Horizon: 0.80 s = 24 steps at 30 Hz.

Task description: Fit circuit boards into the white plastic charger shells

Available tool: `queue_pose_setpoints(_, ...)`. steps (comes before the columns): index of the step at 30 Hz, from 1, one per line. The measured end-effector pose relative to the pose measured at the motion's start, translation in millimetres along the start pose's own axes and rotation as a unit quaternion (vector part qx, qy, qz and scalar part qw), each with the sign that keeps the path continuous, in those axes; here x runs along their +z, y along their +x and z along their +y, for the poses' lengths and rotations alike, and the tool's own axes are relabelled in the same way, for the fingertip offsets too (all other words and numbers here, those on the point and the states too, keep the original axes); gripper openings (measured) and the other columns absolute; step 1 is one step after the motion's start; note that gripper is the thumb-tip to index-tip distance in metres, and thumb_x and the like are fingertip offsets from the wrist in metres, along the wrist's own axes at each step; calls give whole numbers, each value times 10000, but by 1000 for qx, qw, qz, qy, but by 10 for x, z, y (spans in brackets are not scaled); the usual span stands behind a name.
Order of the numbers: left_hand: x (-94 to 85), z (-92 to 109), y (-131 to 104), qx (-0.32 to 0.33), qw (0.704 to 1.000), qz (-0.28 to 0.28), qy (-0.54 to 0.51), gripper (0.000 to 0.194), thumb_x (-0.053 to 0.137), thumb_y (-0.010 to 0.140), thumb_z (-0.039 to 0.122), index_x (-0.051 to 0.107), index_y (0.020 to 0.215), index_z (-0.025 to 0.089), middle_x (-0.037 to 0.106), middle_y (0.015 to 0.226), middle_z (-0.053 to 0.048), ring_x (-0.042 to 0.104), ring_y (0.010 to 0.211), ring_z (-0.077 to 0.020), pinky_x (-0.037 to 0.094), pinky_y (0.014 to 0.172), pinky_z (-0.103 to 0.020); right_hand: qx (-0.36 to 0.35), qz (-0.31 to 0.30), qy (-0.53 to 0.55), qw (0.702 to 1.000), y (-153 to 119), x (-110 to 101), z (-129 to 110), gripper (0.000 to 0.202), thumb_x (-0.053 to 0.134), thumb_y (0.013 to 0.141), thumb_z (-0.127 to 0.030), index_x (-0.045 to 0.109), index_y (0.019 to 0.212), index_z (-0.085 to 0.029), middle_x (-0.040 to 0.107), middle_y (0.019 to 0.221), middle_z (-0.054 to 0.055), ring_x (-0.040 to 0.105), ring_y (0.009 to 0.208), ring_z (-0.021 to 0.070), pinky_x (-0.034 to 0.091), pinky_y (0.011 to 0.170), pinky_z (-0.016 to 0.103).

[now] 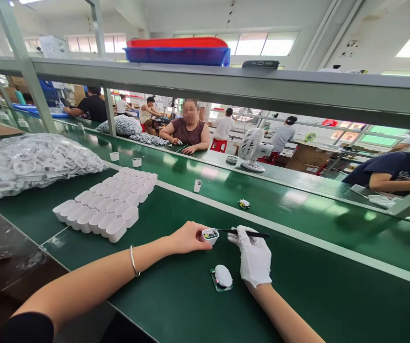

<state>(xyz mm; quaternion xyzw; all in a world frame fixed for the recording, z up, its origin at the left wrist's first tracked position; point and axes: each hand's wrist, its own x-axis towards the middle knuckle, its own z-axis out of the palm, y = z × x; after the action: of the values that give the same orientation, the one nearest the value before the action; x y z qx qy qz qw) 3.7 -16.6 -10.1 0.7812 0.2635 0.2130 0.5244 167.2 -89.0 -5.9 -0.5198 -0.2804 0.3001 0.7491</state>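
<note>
Steadying the white cup (pixel 210 237) over the table (pixel 162 290), the left hand (pixel 187 238) has its fingers closed on one side, while the gloved right hand (pixel 255 259) pinches black tweezers (pixel 258 234) between its fingers, best guided lightly near the rim.

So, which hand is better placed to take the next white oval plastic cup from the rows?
Probably the bare left hand: the rows stand on its side, though its grip holds one cup. The white-gloved right hand is farther and holds a slim black tool.
</note>
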Motion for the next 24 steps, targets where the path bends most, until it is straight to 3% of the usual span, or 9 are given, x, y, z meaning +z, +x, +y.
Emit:
queue_pose_setpoints(6,0,-10,13,-4,1000,-5,-7,374,691,682,252,676,1035,129,613,684,26,508,613,-110,366,580,-194,1,-16,0,1000,4,7,36,502,837,483,-501,615,762,-149,689,722,35,676,617,203,598,609,343)
queue_pose_setpoints(12,-52,6,18,0,999,-32,-7,342,702,674,246,687,997,135,623,721,15,519,640,-116,383,585,-194,84,-91,1,992,110,43,65,510,865,433,-478,611,730,-150,688,694,41,681,619,211,591,561,304)
queue_pose_setpoints(15,-79,-8,29,0,999,-47,-1,357,707,684,270,684,1016,143,623,741,12,521,657,-119,394,601,-199,86,-111,-1,990,146,43,45,496,875,427,-447,622,721,-139,675,650,42,680,614,228,591,554,323)
queue_pose_setpoints(24,-85,4,26,4,998,-55,7,338,698,700,292,677,994,128,607,738,11,507,652,-116,387,596,-202,49,-90,10,995,100,24,39,505,849,476,-484,611,764,-144,698,743,60,680,632,209,592,581,328)
